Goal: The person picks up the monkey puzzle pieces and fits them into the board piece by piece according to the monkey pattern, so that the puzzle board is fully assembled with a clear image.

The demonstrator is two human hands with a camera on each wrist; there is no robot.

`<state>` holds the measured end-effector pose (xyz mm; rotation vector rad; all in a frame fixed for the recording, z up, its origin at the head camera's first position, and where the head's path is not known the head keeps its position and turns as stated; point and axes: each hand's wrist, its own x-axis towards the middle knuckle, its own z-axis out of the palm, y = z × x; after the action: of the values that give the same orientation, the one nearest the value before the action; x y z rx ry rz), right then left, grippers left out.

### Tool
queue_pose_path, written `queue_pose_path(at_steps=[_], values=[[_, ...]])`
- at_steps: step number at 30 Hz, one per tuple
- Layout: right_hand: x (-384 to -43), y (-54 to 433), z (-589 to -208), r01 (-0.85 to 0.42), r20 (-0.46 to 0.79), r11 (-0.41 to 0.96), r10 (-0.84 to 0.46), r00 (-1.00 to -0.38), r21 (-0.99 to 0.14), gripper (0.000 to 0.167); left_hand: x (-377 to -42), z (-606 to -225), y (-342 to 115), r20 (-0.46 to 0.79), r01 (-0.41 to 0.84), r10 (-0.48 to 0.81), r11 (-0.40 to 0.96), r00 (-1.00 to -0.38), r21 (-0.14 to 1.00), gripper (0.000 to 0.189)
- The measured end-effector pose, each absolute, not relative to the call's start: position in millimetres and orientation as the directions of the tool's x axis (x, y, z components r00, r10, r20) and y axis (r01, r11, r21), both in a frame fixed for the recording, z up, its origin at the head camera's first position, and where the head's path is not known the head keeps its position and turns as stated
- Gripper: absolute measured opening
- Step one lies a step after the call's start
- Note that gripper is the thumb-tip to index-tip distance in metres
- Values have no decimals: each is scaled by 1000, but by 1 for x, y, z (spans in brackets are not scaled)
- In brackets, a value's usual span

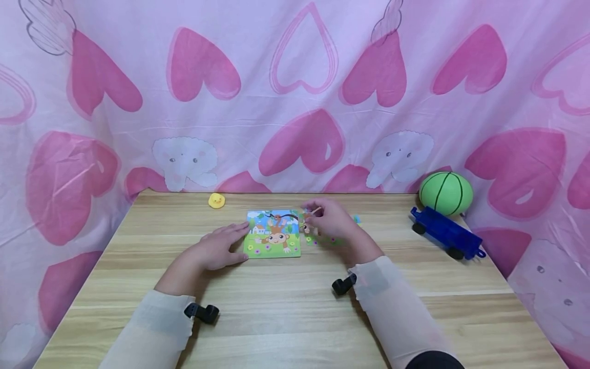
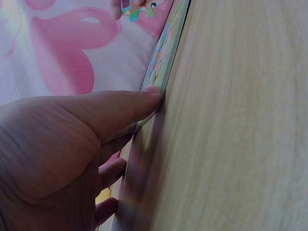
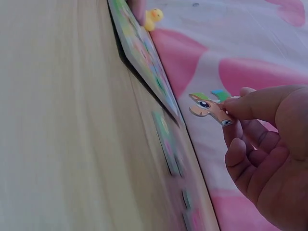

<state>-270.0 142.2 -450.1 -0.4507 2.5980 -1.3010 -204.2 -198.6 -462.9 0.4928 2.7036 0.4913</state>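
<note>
A flat monkey picture puzzle board [image 1: 272,241] lies on the wooden table. My left hand [image 1: 221,247] rests at its left side, fingers fairly straight, with the thumb [image 2: 144,98] on the corner of the board. Just right of the board, my right hand [image 1: 332,220] pinches a puzzle piece [image 3: 214,111] between thumb and fingers, held above the table. Part of an eye and brown fur are printed on that piece. Loose puzzle pieces [image 3: 163,139] lie beside the board under the right hand, which partly hides them in the head view.
A yellow toy duck [image 1: 216,200] sits behind the board, near the table's back edge. At the back right are a green ball [image 1: 446,192] with dark lines and a blue wheeled toy wagon [image 1: 444,233]. A pink heart-patterned cloth [image 1: 249,128] hangs behind the table.
</note>
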Motion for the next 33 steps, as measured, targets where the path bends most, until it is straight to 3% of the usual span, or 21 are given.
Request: queue_pose_path(at_steps=[11, 19, 33], values=[[-270, 97, -451, -188, -66, 538, -417, -906, -822, 39, -204, -461, -198, -259, 276, 397, 873, -880, 403, 82], [-276, 70, -459, -262, -17, 537, -458, -889, -802, 39, -203, -459, -199, -253, 282, 401, 871, -880, 401, 81], [-269, 58, -469, -191, -101, 581, -432, -896, -792, 42, -204, -460, -199, -257, 278, 399, 873, -880, 401, 81]])
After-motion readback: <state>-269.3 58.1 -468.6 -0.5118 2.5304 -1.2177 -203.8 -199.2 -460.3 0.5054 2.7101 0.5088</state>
